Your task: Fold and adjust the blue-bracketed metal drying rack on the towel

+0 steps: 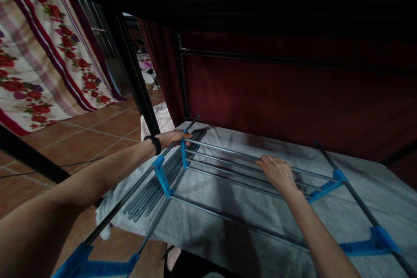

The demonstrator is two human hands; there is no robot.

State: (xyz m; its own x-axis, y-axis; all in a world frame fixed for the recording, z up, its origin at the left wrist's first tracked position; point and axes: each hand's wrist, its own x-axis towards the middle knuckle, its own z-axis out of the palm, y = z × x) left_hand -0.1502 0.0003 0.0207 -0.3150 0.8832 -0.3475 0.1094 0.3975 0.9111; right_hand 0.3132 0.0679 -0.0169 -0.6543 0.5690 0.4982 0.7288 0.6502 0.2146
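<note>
A half-open frame of grey metal tubes and blue plastic brackets, like a rack (228,215), lies across the grey cloth. My left hand (178,137), with a dark band at the wrist, reaches to its far left corner. There its fingers close round the blue bracket (183,154) where a crossbar meets the side tube. Farther right, my right hand (277,170) is wrapped over the far crossbar (228,149). Several crossbars run side by side between the left bracket and the far right bracket (327,184). Fingertips of both hands are partly hidden.
Loose metal tubes (153,186) lie bundled beneath the frame's left side, on the cloth-covered surface (208,232). A black post (133,69) stands at the left, and a dark red curtain (276,91) hangs behind. Floral fabric (48,56) hangs above the tiled floor (107,126).
</note>
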